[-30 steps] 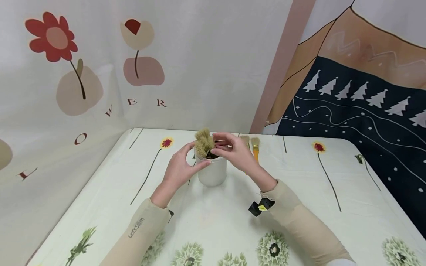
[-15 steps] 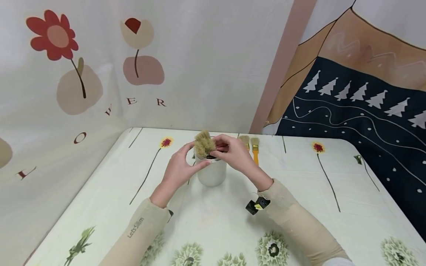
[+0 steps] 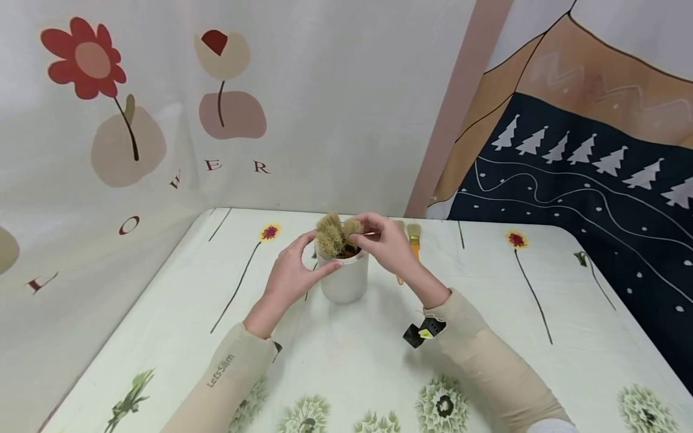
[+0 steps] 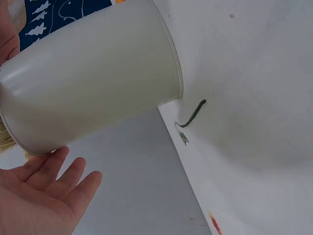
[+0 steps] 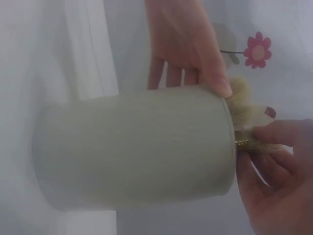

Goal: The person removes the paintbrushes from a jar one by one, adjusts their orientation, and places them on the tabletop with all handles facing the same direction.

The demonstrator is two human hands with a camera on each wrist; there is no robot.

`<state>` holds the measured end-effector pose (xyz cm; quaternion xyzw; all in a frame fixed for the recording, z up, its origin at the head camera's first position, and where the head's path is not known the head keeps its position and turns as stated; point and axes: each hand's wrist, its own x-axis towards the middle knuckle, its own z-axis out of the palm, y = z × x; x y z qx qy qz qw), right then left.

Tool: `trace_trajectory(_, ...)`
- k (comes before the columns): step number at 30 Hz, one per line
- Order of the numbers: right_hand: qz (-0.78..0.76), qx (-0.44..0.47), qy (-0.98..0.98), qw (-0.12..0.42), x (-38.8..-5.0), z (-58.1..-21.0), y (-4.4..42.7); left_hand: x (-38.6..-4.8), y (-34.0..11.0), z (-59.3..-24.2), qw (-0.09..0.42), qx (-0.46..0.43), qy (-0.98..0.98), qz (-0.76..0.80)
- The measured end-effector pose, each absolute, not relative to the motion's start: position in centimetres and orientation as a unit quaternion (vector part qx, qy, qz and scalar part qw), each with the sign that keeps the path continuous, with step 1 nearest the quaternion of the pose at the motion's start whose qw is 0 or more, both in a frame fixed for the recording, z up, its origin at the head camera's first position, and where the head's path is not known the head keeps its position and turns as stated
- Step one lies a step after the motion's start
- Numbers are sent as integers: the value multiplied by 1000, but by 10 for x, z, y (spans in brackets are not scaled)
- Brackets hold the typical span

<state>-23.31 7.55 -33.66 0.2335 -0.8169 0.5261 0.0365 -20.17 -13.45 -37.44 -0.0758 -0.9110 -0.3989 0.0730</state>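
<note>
A white cylindrical container [image 3: 344, 281] stands upright on the table, with several pale-bristled brushes [image 3: 330, 234] sticking out of its top. My left hand [image 3: 292, 270] grips the rim from the left, thumb in front and fingers behind; the left wrist view shows the container's side [image 4: 98, 73]. At the right of the opening, my right hand [image 3: 387, 243] pinches one brush near its bristles. The right wrist view shows that brush's gold metal band [image 5: 242, 143] at the rim, between the fingers of my right hand [image 5: 281, 171]. The handles inside are hidden.
Right of the container, a brush with an orange handle [image 3: 415, 240] lies on the flower-print tabletop [image 3: 335, 355]. Another brush beside it is partly covered by my right hand. Printed curtains [image 3: 335, 108] hang behind the table.
My right hand has gone from reaching at the opening to pinching a brush, whose bristles now show apart from the others at the right. My left hand stays on the rim.
</note>
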Motion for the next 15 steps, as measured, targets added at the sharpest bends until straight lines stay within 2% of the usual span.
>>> trace_trajectory(15, 611, 225, -751, 109, -236, -289, 101, -204, -135, -375, 63, -74, -915, -393)
